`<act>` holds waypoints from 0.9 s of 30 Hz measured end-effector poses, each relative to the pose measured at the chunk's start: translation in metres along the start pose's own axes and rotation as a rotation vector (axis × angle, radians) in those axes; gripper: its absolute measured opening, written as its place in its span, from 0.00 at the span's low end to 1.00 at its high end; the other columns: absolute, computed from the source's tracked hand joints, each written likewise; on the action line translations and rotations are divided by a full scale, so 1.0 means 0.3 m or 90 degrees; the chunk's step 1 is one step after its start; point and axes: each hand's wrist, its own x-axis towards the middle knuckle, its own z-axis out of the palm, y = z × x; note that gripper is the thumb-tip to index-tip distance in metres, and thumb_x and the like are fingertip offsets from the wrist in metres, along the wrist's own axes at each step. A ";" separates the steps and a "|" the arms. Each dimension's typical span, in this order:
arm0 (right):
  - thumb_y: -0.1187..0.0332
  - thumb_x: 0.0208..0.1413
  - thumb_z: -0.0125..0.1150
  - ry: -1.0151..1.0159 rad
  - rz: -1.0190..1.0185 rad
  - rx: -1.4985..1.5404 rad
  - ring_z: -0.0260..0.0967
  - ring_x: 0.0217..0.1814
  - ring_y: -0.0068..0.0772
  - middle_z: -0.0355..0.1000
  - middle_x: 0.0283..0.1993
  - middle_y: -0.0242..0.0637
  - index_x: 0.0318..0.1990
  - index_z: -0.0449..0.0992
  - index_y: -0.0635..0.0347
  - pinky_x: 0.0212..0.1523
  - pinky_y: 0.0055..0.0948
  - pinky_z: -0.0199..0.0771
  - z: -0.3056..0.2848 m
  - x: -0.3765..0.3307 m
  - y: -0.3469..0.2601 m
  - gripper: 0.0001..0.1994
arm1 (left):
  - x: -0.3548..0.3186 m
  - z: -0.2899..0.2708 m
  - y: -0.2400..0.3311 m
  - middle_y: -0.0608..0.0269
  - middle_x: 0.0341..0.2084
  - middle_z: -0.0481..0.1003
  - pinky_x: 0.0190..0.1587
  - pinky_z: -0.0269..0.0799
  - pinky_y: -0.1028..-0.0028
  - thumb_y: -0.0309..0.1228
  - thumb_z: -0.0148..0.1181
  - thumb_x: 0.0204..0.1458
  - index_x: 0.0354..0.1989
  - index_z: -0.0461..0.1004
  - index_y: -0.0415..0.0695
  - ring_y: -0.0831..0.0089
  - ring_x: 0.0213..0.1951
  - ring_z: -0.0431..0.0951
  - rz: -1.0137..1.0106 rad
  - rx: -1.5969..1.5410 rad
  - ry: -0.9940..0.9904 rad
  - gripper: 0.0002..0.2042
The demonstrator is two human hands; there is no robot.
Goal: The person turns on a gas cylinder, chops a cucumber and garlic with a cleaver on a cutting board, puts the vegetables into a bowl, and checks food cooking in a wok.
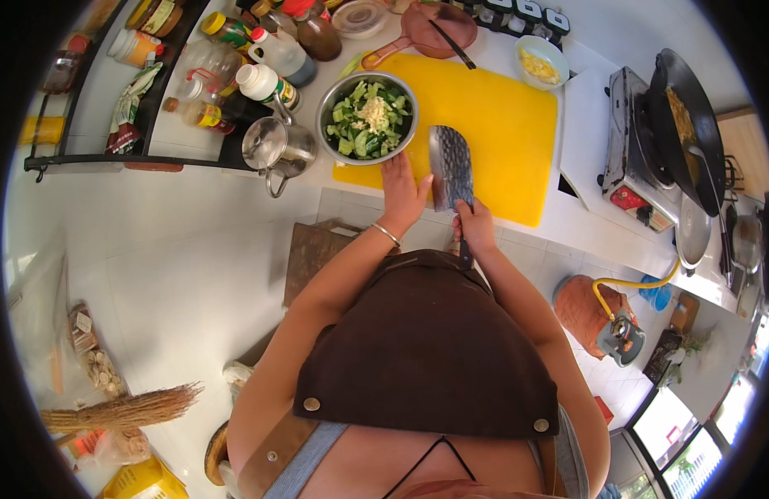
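My right hand (477, 226) grips a cleaver (452, 166) by its dark handle. The broad, mottled blade extends over the near part of a yellow cutting board (513, 141). At the board's left end stands a metal bowl (323, 137) with chopped cucumber (380, 143) in it, topped by a pile of minced garlic (373, 115). My left hand (403, 193), a bracelet at its wrist, reaches to the bowl's near side with fingers stretched out. Its fingertips are at the bowl's edge; whether they press on bowl or board I cannot tell.
Left of the bowl stand a metal pitcher (289, 145) and several sauce bottles (276, 54). Behind the board lie a reddish pan (426, 33) with dark chopsticks (452, 43) and a pale bowl (541, 62) of yellow food. A wok (663, 125) sits on a gas stove (630, 141) at right.
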 end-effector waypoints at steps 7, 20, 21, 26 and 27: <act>0.64 0.62 0.52 -0.049 0.007 0.016 0.61 0.12 0.25 0.65 0.17 0.36 0.32 0.66 0.63 0.13 0.28 0.63 0.167 -0.027 0.029 0.11 | 0.044 0.026 0.037 0.27 0.65 0.46 0.68 0.36 0.47 0.51 0.48 0.58 0.64 0.45 0.21 0.35 0.67 0.44 -0.040 -0.103 0.027 0.42; 0.67 0.63 0.48 -0.006 -0.080 0.166 0.59 0.13 0.22 0.64 0.18 0.31 0.32 0.66 0.59 0.14 0.25 0.61 0.068 -0.126 -0.069 0.08 | 0.126 -0.076 0.263 0.27 0.67 0.41 0.70 0.36 0.52 0.38 0.52 0.55 0.66 0.41 0.24 0.37 0.69 0.39 0.171 -0.202 -0.089 0.39; 0.67 0.63 0.48 -0.003 -0.112 0.150 0.58 0.12 0.22 0.64 0.17 0.31 0.32 0.66 0.59 0.14 0.25 0.61 0.066 -0.139 -0.116 0.08 | 0.156 -0.111 0.273 0.27 0.67 0.42 0.70 0.37 0.53 0.35 0.52 0.54 0.66 0.41 0.24 0.36 0.69 0.39 0.200 -0.215 -0.071 0.38; 0.68 0.59 0.59 0.035 -0.281 -0.037 0.61 0.14 0.20 0.65 0.17 0.31 0.31 0.70 0.62 0.16 0.24 0.60 0.188 -0.180 -0.364 0.08 | 0.268 -0.348 0.163 0.31 0.66 0.47 0.69 0.39 0.52 0.20 0.50 0.46 0.65 0.48 0.26 0.38 0.68 0.46 0.290 -0.054 0.051 0.34; 0.68 0.59 0.59 0.047 -0.324 -0.067 0.60 0.14 0.20 0.65 0.16 0.32 0.31 0.70 0.62 0.16 0.25 0.60 0.213 -0.161 -0.378 0.08 | 0.266 -0.371 0.103 0.33 0.66 0.49 0.69 0.39 0.51 0.19 0.50 0.46 0.64 0.49 0.26 0.39 0.68 0.47 0.277 -0.021 0.055 0.33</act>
